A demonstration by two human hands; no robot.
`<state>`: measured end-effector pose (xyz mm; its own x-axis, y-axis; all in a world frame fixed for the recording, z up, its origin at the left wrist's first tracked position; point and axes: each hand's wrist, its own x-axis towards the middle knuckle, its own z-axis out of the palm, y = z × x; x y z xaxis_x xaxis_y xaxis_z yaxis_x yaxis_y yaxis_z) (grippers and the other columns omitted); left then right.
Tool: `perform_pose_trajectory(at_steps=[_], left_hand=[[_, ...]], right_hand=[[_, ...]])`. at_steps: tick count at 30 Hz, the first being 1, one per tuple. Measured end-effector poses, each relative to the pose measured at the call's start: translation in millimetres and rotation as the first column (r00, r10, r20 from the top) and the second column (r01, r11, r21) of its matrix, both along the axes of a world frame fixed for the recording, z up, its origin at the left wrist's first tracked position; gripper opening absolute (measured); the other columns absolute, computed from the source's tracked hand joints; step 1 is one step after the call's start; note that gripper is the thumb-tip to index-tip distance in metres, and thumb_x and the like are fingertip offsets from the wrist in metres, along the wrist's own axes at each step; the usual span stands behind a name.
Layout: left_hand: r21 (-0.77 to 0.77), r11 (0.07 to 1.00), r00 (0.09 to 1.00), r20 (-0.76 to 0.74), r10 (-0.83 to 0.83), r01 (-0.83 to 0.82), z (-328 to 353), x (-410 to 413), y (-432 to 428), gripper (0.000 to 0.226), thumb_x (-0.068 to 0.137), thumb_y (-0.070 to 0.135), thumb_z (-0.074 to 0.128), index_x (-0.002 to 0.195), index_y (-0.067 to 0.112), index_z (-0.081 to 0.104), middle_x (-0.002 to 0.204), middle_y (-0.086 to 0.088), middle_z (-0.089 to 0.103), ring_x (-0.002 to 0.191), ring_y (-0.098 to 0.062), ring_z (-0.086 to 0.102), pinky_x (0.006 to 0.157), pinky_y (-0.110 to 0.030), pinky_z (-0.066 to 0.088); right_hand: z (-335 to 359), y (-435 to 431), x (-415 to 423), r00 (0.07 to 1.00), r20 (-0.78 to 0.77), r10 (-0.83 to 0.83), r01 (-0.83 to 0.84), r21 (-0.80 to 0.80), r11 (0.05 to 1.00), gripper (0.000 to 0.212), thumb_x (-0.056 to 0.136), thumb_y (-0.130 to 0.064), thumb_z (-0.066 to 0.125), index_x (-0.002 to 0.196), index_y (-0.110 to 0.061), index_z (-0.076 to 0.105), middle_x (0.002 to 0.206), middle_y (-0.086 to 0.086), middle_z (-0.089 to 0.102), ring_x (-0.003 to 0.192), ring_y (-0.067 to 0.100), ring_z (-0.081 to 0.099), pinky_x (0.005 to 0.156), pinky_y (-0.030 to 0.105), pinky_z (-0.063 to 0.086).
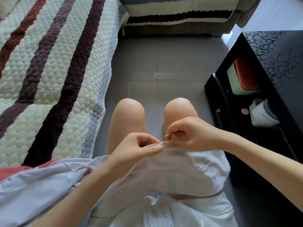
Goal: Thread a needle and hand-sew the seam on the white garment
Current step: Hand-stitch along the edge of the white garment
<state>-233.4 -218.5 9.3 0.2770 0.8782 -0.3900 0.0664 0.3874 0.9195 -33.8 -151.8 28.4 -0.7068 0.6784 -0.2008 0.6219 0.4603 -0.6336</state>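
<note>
The white garment (183, 167) lies across my lap and spreads to the left, with a red stitched hem showing on that side. My left hand (139, 148) pinches the folded seam edge between thumb and fingers. My right hand (188, 133) pinches the thin silver needle (166, 135) right at that edge, its tip poking up and left. A bit of red thread (195, 114) shows above my right hand, beside my right knee.
A sofa under a quilted striped cover (54, 71) runs along the left, and another striped cover lies at the back (177, 12). A black cabinet (268, 76) stands close on the right, holding an orange-and-green box (242, 77) and a white roll (262, 113). Grey floor tiles (164, 63) lie ahead.
</note>
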Motion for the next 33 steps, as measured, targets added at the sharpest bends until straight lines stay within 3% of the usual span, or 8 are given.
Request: perform_pose_trajectory(at_steps=[5, 8, 17, 20, 23, 27, 30, 33], left_hand=[[0.011, 0.997, 0.997, -0.004, 0.078, -0.078, -4.6, 3.0, 2.5, 0.008, 0.076, 0.022, 0.072, 0.079, 0.015, 0.075, 0.074, 0.001, 0.069, 0.072, -0.004, 0.06, 0.068, -0.015, 0.046], [0.011, 0.996, 0.996, -0.005, 0.085, -0.085, -6.3, 3.3, 3.6, 0.004, 0.078, 0.02, 0.072, 0.076, 0.018, 0.075, 0.075, 0.001, 0.069, 0.074, -0.006, 0.06, 0.071, -0.018, 0.046], [0.154, 0.988, 0.983, -0.177, 0.053, -0.025, -3.5, 3.1, 8.7, 0.011, 0.076, 0.031, 0.069, 0.078, 0.022, 0.073, 0.065, 0.002, 0.064, 0.066, -0.008, 0.056, 0.066, -0.025, 0.045], [0.179, 0.984, 0.975, -0.219, 0.042, -0.002, -4.1, 3.9, 12.7, 0.011, 0.078, 0.03, 0.079, 0.076, 0.022, 0.072, 0.054, 0.005, 0.029, 0.054, -0.01, 0.029, 0.054, -0.026, 0.023], [0.181, 0.983, 0.962, -0.274, 0.011, 0.04, -3.9, 7.0, 17.0, 0.009, 0.078, 0.025, 0.079, 0.074, 0.02, 0.073, 0.053, 0.012, 0.022, 0.053, -0.008, 0.023, 0.051, -0.021, 0.017], [0.189, 0.981, 0.921, -0.387, 0.036, 0.041, -10.6, 12.4, 24.0, 0.015, 0.075, 0.027, 0.08, 0.076, 0.02, 0.068, 0.054, 0.014, 0.035, 0.054, -0.005, 0.034, 0.054, -0.021, 0.028], [0.164, 0.984, 0.87, -0.493, 0.025, 0.065, -9.7, 14.2, 36.1, 0.021, 0.077, 0.034, 0.077, 0.088, 0.026, 0.061, 0.075, 0.014, 0.051, 0.067, -0.004, 0.048, 0.065, -0.02, 0.04], [-0.017, 0.975, 0.85, -0.486, -0.201, 0.221, -1.5, 15.9, 51.1, 0.024, 0.08, 0.041, 0.074, 0.097, 0.027, 0.065, 0.092, 0.011, 0.066, 0.082, -0.004, 0.063, 0.079, -0.022, 0.052]], right_hand=[[-5.5, 0.8, 2.3, 0.994, -0.084, -0.065, 0.056, -0.099, 0.993, 0.019, 0.09, -0.044, 0.056, 0.087, -0.03, 0.068, 0.077, -0.015, 0.065, 0.077, 0.003, 0.057, 0.069, 0.019, 0.04], [-3.0, 3.3, 4.6, 0.985, -0.126, -0.116, 0.102, -0.109, 0.989, 0.024, 0.097, -0.02, 0.05, 0.084, -0.039, 0.051, 0.077, -0.033, 0.057, 0.079, -0.006, 0.052, 0.069, 0.015, 0.034], [-6.9, 10.6, 1.5, 0.993, -0.106, -0.059, 0.058, -0.02, 0.998, 0.013, 0.087, -0.027, 0.052, 0.083, -0.035, 0.06, 0.075, -0.014, 0.061, 0.076, 0.002, 0.053, 0.067, 0.044, 0.048], [-8.7, 13.0, -1.3, 0.975, -0.177, -0.135, 0.134, -0.02, 0.991, 0.014, 0.086, -0.031, 0.049, 0.081, -0.034, 0.061, 0.077, -0.009, 0.062, 0.073, 0.007, 0.053, 0.069, 0.043, 0.048], [-1.6, 23.3, -6.8, 0.929, -0.329, -0.169, 0.197, 0.055, 0.979, 0.022, 0.085, -0.027, 0.048, 0.08, -0.013, 0.065, 0.07, 0.01, 0.06, 0.063, 0.021, 0.05, 0.06, 0.034, 0.04], [31.9, 56.3, -18.3, 0.83, -0.492, -0.263, 0.257, -0.082, 0.963, 0.01, 0.093, -0.007, 0.052, 0.087, -0.009, 0.06, 0.057, 0.0, 0.037, 0.048, 0.004, 0.03, 0.048, 0.013, 0.025], [69.9, 92.3, -32.8, 0.719, -0.618, -0.317, 0.292, -0.146, 0.945, 0.013, 0.096, -0.007, 0.049, 0.089, -0.013, 0.058, 0.055, 0.0, 0.033, 0.048, 0.013, 0.024, 0.046, 0.024, 0.019], [98.8, 129.5, -45.8, 0.658, -0.633, -0.408, 0.361, -0.211, 0.909, 0.019, 0.097, -0.004, 0.047, 0.09, -0.013, 0.063, 0.047, -0.01, 0.035, 0.042, 0.008, 0.025, 0.042, 0.021, 0.019]])
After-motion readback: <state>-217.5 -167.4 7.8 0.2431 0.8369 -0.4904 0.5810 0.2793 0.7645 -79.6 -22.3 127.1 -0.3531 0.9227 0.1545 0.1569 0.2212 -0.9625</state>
